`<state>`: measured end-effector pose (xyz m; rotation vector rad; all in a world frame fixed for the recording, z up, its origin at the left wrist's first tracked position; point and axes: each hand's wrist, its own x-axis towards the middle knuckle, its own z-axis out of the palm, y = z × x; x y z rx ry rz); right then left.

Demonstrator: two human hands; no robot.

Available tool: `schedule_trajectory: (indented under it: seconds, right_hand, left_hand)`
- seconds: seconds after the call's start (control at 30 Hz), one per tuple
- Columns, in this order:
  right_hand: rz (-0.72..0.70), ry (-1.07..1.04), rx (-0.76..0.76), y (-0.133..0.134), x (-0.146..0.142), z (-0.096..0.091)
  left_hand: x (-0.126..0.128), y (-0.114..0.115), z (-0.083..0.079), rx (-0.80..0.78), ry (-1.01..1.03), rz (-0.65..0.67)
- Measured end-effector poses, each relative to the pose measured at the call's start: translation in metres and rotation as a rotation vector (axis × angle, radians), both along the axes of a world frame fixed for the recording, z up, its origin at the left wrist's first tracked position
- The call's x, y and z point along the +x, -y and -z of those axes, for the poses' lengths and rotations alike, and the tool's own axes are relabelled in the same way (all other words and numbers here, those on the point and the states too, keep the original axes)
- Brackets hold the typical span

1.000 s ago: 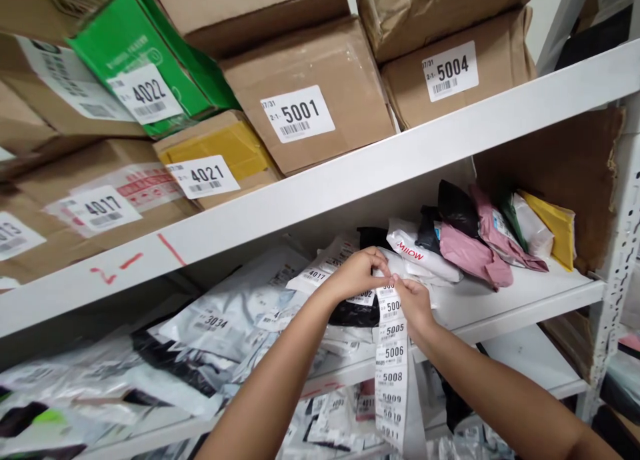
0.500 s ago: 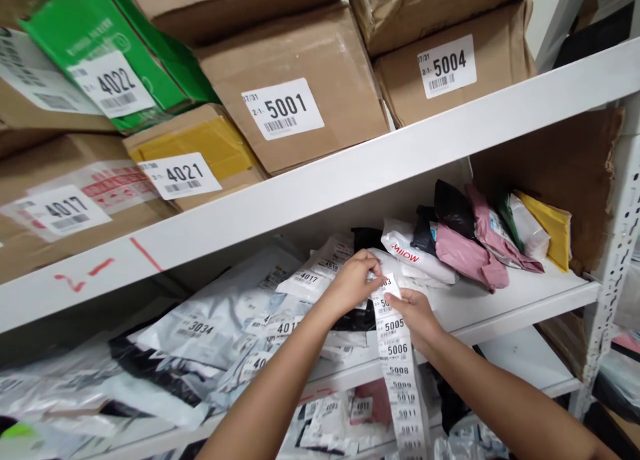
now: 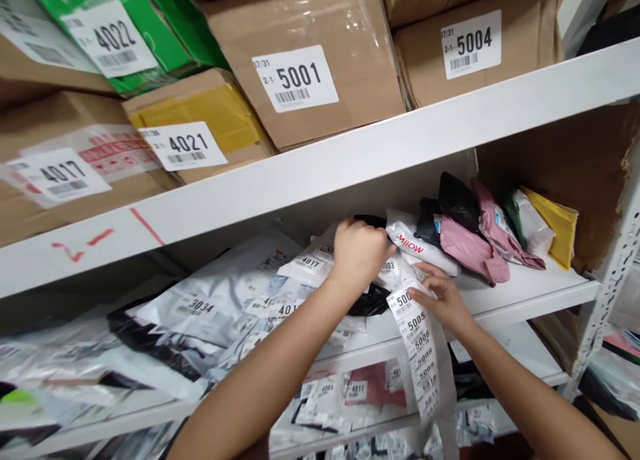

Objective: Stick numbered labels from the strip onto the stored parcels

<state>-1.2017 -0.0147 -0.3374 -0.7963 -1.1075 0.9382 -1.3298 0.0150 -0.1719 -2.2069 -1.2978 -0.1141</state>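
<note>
My left hand (image 3: 361,250) is closed over the middle parcels, beside the left end of a white parcel with red lettering (image 3: 409,243). Its fingertips are turned away, so what they grip cannot be made out. Just below that hand, a label ending in 003 (image 3: 389,267) lies on a white plastic parcel. Between thumb and fingers, my right hand (image 3: 445,303) pinches the upper end of a long label strip (image 3: 420,347). The strip hangs down past the shelf edge, with 5005, 5006 and 5008 among its printed numbers.
Cardboard boxes (image 3: 305,47) and a green box (image 3: 115,33) stand on the upper shelf (image 3: 320,147). Labelled plastic mailers (image 3: 200,313) pile up at left. Pink parcels (image 3: 473,250) and a yellow envelope (image 3: 555,227) lie at right. A perforated post (image 3: 607,247) bounds the right side.
The 003 label has come off the strip and now lies on the white parcel. My left hand has moved off the strip; my right hand has shifted right and down with it.
</note>
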Motion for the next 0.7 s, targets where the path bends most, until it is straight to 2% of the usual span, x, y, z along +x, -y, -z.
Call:
schedule_trajectory:
  seconds: [0.07,0.13,0.17,0.23,0.37,0.47,0.57,0.63,0.7]
  right_hand:
    - [0.069,0.092,0.048,0.0,0.003,0.002]
    - [0.135,0.145,0.088,0.002,0.004,0.001]
    - [0.145,0.15,0.099,0.003,0.004,0.0]
    - [0.124,0.115,0.096,0.002,0.004,-0.002]
    - [0.035,-0.095,-0.025,-0.009,0.01,-0.003]
    - [0.017,-0.232,-0.155,-0.019,0.02,0.0]
    - [0.016,-0.165,-0.112,-0.023,0.022,0.003]
    - [0.004,-0.073,-0.052,-0.025,0.015,0.003]
    - [0.015,-0.027,-0.061,-0.03,0.004,0.004]
  left_hand:
    - [0.004,-0.004,0.004,-0.154,-0.048,0.154]
    - [0.003,-0.015,0.009,-0.411,-0.063,0.315]
    - [0.001,-0.022,0.011,-0.521,-0.055,0.358]
    - [-0.001,-0.035,0.012,-0.657,-0.035,0.354]
    - [0.002,-0.047,0.009,-0.731,-0.11,0.276]
    - [0.007,-0.044,0.005,-0.72,-0.108,0.306]
    - [0.011,-0.041,0.001,-0.767,-0.032,0.311]
    - [0.012,-0.044,0.0,-0.815,-0.011,0.274]
    - [0.012,-0.048,0.001,-0.822,-0.006,0.27]
